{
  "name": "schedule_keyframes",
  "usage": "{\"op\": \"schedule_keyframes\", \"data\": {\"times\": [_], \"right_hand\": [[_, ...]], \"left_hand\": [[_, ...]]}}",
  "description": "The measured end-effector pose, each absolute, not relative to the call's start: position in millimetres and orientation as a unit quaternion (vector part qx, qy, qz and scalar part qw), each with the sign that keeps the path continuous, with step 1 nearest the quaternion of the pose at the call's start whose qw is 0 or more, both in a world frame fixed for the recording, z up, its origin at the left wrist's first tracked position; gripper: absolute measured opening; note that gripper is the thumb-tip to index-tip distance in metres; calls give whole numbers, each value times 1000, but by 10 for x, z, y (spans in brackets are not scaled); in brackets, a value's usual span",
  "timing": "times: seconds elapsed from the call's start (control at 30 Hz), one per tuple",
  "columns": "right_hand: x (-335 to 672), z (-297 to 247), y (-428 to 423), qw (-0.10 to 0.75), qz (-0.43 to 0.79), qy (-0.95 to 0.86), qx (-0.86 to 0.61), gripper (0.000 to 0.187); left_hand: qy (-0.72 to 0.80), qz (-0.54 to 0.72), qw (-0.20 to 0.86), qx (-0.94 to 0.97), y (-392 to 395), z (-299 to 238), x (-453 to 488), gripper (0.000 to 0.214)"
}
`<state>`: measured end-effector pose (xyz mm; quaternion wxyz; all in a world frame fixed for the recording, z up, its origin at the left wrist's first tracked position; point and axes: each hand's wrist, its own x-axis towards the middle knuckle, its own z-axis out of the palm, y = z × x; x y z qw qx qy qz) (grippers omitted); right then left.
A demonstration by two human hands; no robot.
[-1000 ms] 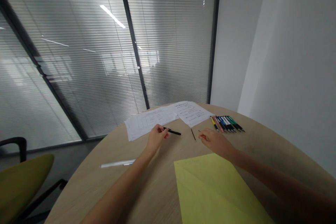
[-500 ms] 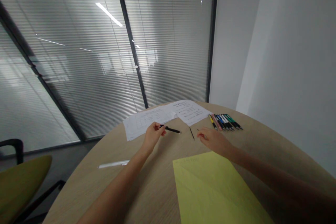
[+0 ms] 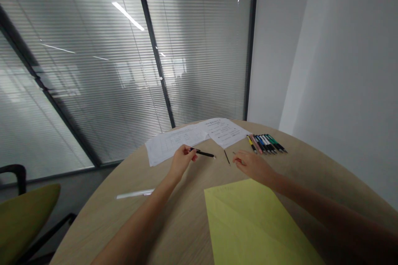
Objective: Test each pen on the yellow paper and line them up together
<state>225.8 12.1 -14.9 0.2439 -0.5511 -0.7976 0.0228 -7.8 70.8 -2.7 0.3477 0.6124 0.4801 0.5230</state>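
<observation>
My left hand pinches the end of a black pen that points right, just above the round wooden table. A thin dark refill lies on the table between my hands. My right hand rests to the right of the refill with fingers curled on something small I cannot make out. A yellow sheet lies in front of me below the right hand.
Two white printed sheets lie at the table's far side. A row of several coloured pens sits at the far right. A white pen lies at the left. A green chair stands lower left; glass wall with blinds behind.
Both hands stay almost where they were. The view has shifted slightly; the black pen remains in my left hand.
</observation>
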Motion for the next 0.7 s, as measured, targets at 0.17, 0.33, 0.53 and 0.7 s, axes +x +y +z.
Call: {"op": "schedule_keyframes", "data": {"times": [0.17, 0.33, 0.53, 0.7], "right_hand": [[2249, -133, 112, 235, 27, -796, -557, 19], [2243, -129, 107, 225, 23, -800, -556, 20], [2233, -139, 104, 210, 20, -799, -563, 20], [2227, -125, 96, 206, 19, -803, -560, 21]], "left_hand": [[475, 522, 352, 614, 674, -31, -50, 13], [471, 520, 359, 615, 673, -39, -49, 15], [472, 522, 362, 612, 707, -55, -58, 14], [473, 519, 367, 610, 690, -36, -43, 14]]}}
